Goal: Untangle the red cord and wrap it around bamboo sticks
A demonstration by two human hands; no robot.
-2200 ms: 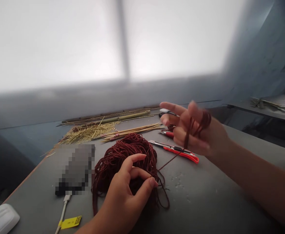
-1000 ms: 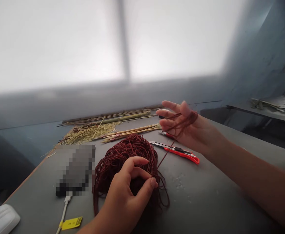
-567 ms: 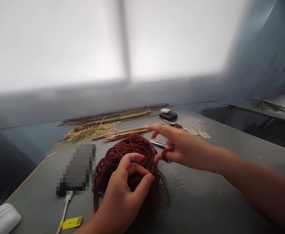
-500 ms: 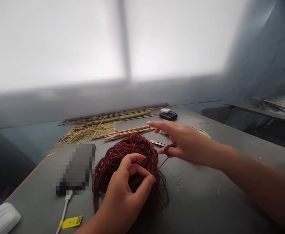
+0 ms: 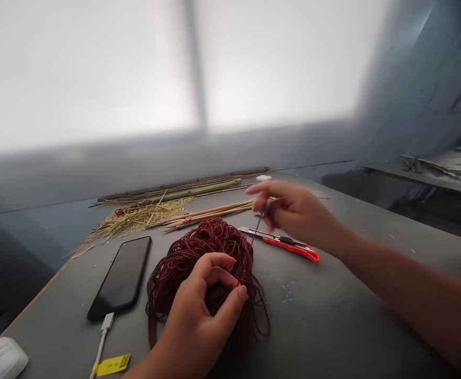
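Observation:
A heap of dark red cord point(image 5: 210, 234) lies loosely tangled in front of me, with loops hanging out on its right side. In front of the heap is my left hand point(image 5: 210, 305), its thumb and a finger pinched together where the cord's end seems to be; the exact grip is partly hidden. My right hand point(image 5: 289, 208), slightly blurred, is raised beyond and right of the heap, fingers curled around a strand that runs down taut toward the heap. Below that hand lies a red utility knife point(image 5: 289, 247) with its blade out, pointing left.
Left of the heap lies a black phone point(image 5: 120, 279), with a white cable point(image 5: 103, 337) bearing a yellow tag at its lower end. Thin sticks point(image 5: 207, 213), straw-like strips point(image 5: 143, 216) and longer canes point(image 5: 199, 189) lie behind. A white object point(image 5: 3, 358) sits lower left.
My right hand has risen and curled its fingers; the cord loop around its thumb no longer shows there. The utility knife is now uncovered. My left hand stays almost still.

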